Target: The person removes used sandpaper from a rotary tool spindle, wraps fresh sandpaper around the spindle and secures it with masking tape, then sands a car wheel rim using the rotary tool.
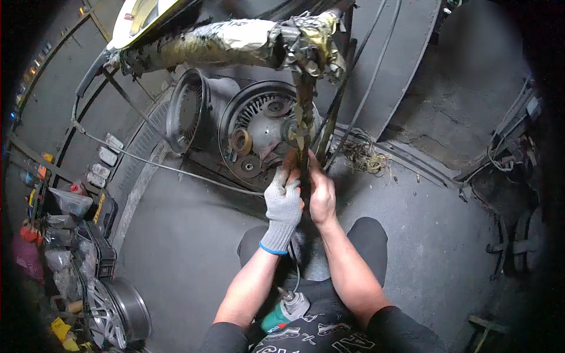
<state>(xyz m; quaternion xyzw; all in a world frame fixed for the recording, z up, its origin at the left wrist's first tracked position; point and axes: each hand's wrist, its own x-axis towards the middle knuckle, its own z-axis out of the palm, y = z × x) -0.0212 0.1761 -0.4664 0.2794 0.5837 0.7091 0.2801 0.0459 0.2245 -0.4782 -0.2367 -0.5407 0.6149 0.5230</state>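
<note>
My left hand (283, 205) wears a grey knit glove with a blue cuff and worn, orange-brown fingertips. Its fingers are closed on the left side of a grimy upright post (303, 106). Bare, my right hand (322, 197) is wrapped against the right side of the same post, level with the left. Whether a small item sits between the hands is hidden by the fingers. Above, the post joins a horizontal bar (218, 44) wrapped in tattered, stained tape. A green corded power tool (286, 312) with a grey nose rests on my lap.
Behind the post lies a wheel rim (226, 132) holding discs and a tape roll (241, 141). Another rim (185, 112) stands beside it. A cable (170, 166) crosses at left. Tangled cord (368, 157) lies right. Bags and another alloy rim (126, 312) line the left.
</note>
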